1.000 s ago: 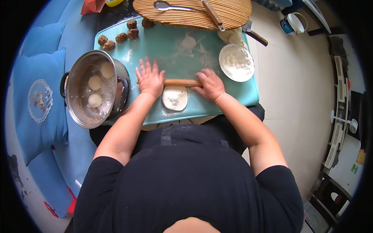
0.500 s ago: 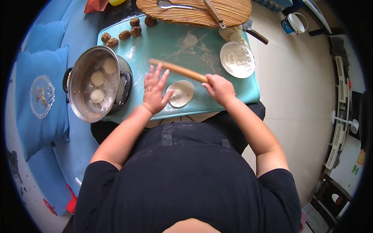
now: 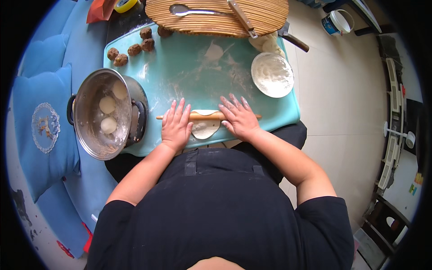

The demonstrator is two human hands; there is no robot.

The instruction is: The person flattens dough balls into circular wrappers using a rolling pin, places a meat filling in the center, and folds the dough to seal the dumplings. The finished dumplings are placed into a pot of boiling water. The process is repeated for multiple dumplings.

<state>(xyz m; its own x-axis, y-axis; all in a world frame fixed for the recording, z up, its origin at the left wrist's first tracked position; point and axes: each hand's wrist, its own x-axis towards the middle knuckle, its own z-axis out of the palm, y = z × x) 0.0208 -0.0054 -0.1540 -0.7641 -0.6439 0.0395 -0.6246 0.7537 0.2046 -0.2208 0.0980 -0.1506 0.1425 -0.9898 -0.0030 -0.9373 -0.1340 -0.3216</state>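
Observation:
A wooden rolling pin [image 3: 205, 116] lies crosswise over a flat dough disc [image 3: 205, 129] near the front edge of the teal tabletop. My left hand [image 3: 177, 123] rests flat on the pin's left part, fingers stretched out and pointing away from me. On its right part lies my right hand [image 3: 240, 118], fingers spread and dusted with flour. Neither hand wraps round the pin. The disc's far edge shows beyond the pin, and its larger part lies on my side.
A steel pot [image 3: 101, 148] with 3 dough rounds stands at the left. Several brown filling balls [image 3: 134, 49] sit at the far left. A bowl of flour [image 3: 272, 75] is at the right; a slatted wooden board [image 3: 202, 22] with a spoon [image 3: 198, 11] lies beyond.
The rolling pin, held raised and slanted by my right hand before, now lies level across the dough. My right hand has opened onto it, and my left hand has come down on its other end.

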